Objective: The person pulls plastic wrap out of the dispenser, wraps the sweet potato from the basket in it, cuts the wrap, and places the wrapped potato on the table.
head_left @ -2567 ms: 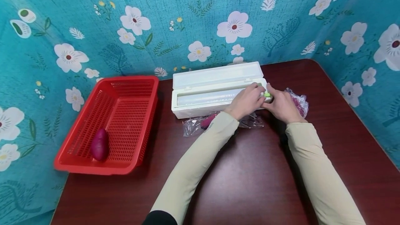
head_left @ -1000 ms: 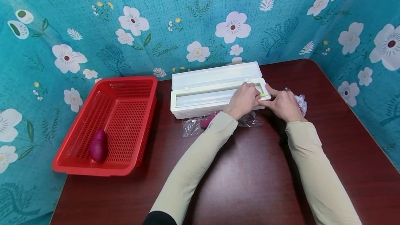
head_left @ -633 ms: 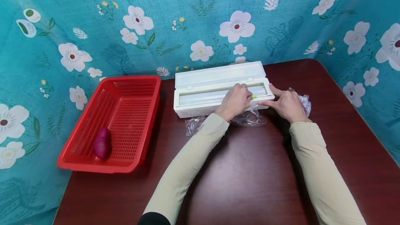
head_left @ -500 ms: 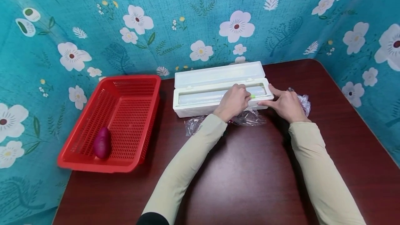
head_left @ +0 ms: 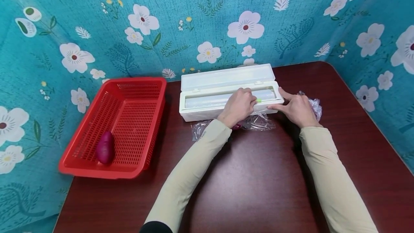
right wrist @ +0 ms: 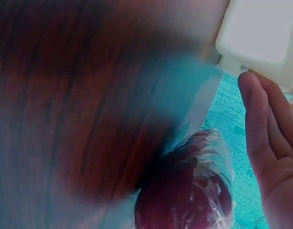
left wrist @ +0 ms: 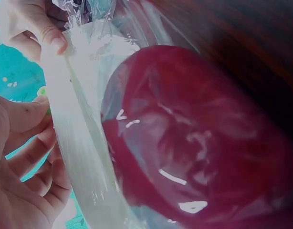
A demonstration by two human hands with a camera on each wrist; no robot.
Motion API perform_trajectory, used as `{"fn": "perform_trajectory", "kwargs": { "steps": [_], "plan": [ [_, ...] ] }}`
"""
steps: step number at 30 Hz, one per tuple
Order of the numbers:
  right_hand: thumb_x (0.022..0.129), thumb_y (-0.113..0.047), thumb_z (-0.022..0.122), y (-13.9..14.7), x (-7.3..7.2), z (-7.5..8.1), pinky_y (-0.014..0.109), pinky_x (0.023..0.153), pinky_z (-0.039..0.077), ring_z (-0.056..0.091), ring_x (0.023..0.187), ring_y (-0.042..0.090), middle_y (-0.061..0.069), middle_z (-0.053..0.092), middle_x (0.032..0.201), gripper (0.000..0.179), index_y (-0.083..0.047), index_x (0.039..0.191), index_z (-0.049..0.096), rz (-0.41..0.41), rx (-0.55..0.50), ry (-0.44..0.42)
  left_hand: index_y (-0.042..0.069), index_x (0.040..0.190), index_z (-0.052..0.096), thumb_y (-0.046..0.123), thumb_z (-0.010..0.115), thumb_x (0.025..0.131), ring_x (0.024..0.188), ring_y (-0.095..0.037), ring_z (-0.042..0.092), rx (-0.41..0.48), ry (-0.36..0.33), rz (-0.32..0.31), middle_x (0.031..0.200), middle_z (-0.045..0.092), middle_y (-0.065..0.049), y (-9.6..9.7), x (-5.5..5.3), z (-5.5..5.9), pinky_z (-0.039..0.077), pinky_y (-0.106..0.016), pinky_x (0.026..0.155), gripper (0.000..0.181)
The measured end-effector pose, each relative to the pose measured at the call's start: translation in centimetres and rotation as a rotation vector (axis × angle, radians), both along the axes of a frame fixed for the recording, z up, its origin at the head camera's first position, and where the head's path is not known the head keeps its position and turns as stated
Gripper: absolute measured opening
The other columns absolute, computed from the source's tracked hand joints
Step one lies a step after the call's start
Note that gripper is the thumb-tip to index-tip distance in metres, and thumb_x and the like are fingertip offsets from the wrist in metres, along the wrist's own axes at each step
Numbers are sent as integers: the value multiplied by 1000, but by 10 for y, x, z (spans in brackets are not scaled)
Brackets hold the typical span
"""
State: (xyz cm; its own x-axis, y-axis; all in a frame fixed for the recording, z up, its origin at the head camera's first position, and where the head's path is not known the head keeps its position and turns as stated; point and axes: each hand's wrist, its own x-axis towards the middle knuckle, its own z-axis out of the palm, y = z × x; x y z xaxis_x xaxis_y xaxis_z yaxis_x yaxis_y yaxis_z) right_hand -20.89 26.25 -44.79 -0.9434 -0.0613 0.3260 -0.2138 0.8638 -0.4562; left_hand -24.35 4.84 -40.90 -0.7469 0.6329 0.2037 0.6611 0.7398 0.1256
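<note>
A white cling film dispenser lies at the back of the table with its lid raised and the film roll inside. My left hand pinches the small green slide cutter on its front edge; the left wrist view shows thumb and fingertips at this cutter. My right hand holds the dispenser's right end, thumb at the front, fingers at the corner. Film hangs down the front over a purple sweet potato, mostly hidden by my left arm in the head view.
A red plastic basket at the left holds one bare purple sweet potato. Behind my right hand lies a film-wrapped one. Flowered teal cloth stands along the table's back and sides.
My left hand has slid the green cutter leftward along the dispenser's front edge, away from the right end. My right hand keeps its place at that end.
</note>
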Motion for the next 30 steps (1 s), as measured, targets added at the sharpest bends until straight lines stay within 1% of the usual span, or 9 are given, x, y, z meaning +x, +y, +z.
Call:
{"fn": "perform_trajectory", "kwargs": {
  "steps": [4,8,11,15,18,21,24,26,30],
  "plan": [
    [70,-33,85,-5,-2,-1,52,70,43,60,74,47,32,66,95,79,-3,135,52,14,-10,-6,16,90,78,19,57,95,82,-16,62,15,4,-5,85,65,0,-13,1,0,50,-26,83,22],
    [70,-35,85,-5,-3,-1,51,69,43,58,73,46,31,66,87,81,-5,136,50,3,-21,-30,11,85,77,12,58,93,76,-17,60,77,-27,-7,80,63,-2,-37,0,0,50,-26,77,21],
    [70,-35,86,-2,-3,0,50,68,42,57,72,45,28,65,76,82,-6,137,48,-21,-26,-45,11,86,77,11,59,93,74,-17,59,106,-41,29,78,62,-3,-59,1,-1,49,-27,75,20],
    [70,-35,85,-1,-3,-1,50,67,42,57,73,46,28,64,76,83,-6,138,48,-19,-41,-50,12,90,77,13,58,95,80,-18,60,105,-43,56,83,63,-3,-78,3,-2,49,-28,77,19],
    [72,-39,84,-1,-3,-1,50,67,43,58,74,45,32,66,89,84,-7,140,45,-10,-44,-77,11,91,75,13,57,94,85,-20,60,117,-49,54,88,64,-4,-79,4,-2,50,-29,78,19],
    [76,-43,80,0,-2,2,54,74,45,59,82,46,36,62,107,86,-10,145,39,16,-32,-130,10,95,76,14,58,93,87,-20,60,145,-66,78,92,66,-5,-78,6,-2,50,-30,79,18],
    [79,-47,75,1,1,7,60,85,44,57,97,49,37,52,127,91,-16,151,29,38,-22,-214,10,104,75,20,62,92,90,-20,62,181,-89,103,95,68,-5,-77,6,-2,50,-30,80,20],
    [80,-51,73,2,2,9,63,90,42,55,106,51,35,49,134,94,-19,153,25,44,-24,-261,10,109,74,24,63,92,92,-20,62,201,-105,112,97,68,-5,-75,7,-2,50,-31,82,24],
    [80,-57,70,-3,1,12,65,97,37,47,117,54,32,39,145,100,-12,154,21,21,-37,-311,12,110,74,28,62,94,94,-20,62,212,-126,122,99,69,-4,-72,7,-3,49,-32,84,25]
  ]
}}
